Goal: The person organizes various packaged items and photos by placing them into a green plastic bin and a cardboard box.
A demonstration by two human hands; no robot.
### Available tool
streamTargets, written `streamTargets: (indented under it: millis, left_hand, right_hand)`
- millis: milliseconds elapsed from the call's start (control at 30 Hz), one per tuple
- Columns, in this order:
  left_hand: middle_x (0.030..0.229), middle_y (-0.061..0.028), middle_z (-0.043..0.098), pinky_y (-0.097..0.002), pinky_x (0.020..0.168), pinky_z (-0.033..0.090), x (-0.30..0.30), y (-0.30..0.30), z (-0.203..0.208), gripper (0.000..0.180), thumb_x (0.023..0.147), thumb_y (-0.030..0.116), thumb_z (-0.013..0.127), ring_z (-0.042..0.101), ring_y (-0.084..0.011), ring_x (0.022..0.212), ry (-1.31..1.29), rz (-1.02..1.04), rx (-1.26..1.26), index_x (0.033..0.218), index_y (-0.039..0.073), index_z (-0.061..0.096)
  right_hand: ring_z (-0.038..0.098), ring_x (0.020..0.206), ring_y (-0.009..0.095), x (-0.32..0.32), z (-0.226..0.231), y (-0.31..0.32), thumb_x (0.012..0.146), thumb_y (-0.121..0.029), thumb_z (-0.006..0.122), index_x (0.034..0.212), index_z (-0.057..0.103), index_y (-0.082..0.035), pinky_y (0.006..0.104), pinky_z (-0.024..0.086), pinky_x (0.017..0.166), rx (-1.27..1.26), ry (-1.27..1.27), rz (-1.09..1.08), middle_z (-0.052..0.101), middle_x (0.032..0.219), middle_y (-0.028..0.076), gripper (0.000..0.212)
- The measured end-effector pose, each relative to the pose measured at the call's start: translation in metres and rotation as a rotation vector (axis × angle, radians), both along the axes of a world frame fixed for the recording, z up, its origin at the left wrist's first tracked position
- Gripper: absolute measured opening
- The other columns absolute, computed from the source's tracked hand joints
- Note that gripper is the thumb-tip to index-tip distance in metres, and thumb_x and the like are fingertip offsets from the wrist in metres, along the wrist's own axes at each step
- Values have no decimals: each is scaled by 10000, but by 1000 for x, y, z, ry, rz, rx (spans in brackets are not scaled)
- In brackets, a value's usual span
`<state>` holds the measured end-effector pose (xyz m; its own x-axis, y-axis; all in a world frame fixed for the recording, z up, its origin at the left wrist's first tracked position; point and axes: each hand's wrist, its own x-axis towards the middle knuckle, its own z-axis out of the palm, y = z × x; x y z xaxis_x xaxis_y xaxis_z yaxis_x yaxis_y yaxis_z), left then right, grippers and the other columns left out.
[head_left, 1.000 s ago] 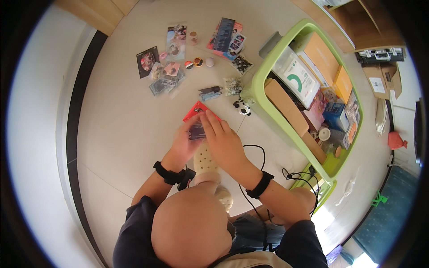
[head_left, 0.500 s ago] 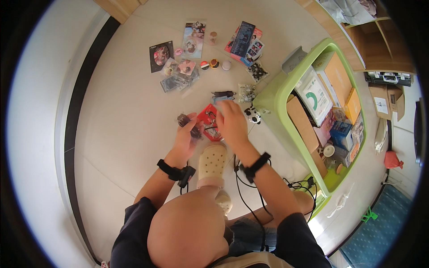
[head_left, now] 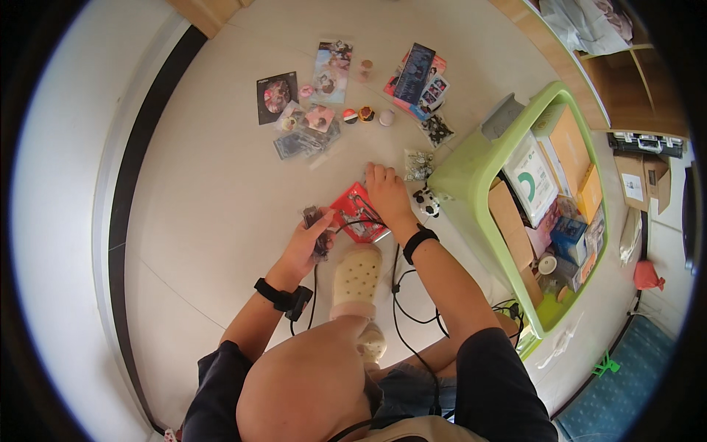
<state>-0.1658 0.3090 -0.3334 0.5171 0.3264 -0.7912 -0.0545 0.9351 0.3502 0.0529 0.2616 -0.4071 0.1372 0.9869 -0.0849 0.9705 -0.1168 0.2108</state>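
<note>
The left hand [head_left: 303, 247] is gripping a small dark keychain-like trinket [head_left: 317, 221] between thumb and fingers, holding it just left of the red packet [head_left: 357, 214] on the floor; the trinket's long axis is running up and away from the person. The right hand [head_left: 388, 195] is lying flat, fingers spread, on the far right edge of the red packet, pointing away. A cream clog [head_left: 355, 276] is sitting just nearer than the packet, and a green basket [head_left: 471, 173] is standing to its right.
</note>
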Motion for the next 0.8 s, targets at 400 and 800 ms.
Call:
streamTargets:
  millis: [400,800]
  left_hand:
    - [1194,-74,626,-336,956,506,26,-19,5,405,1021,393,577,615,-196,1125,-185,68,78,1282,88,530]
    - [1249,-75,605,-341,951,516,79,-24,26,387,1032,304,551,604,-176,1142,-297,-9,4,1336,70,508]
  right_hand:
    - [627,989,398,-77,93,-22,900,-138,589,1244,513,-24,418,556,805,239,926,-337,568,1130,206,370]
    - [574,1133,344,-49,197,-55,737,-193,772,1499,393,-58,409,550,883,110,732,-505,516,1307,154,861]
